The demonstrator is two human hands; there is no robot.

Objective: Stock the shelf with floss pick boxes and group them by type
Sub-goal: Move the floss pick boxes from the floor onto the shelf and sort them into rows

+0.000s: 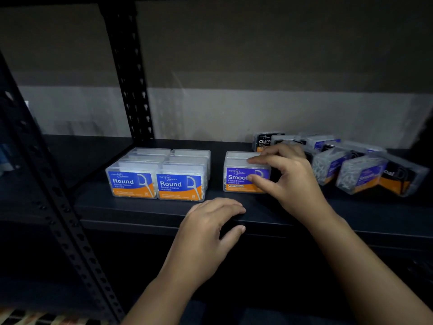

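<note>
Several clear "Round" floss pick boxes (pixel 157 177) with blue and orange labels stand in two neat rows on the black shelf (pixel 145 212). To their right stands a purple-labelled "Smooth" box (pixel 236 178). My right hand (pixel 290 179) grips that box, fingers on its top and thumb on its front. My left hand (pixel 208 228) rests on the shelf's front edge, fingers over the top and thumb below. A loose heap of Smooth and black Charcoal boxes (pixel 351 165) lies at the right, some tilted. One Charcoal box (pixel 263 141) stands behind my right hand.
A black perforated upright post (pixel 131 76) rises behind the Round boxes, and another slanted post (pixel 46 179) crosses the left foreground. A grey wall (pixel 257 109) backs the shelf. A gap of bare shelf separates the Round boxes from the Smooth box.
</note>
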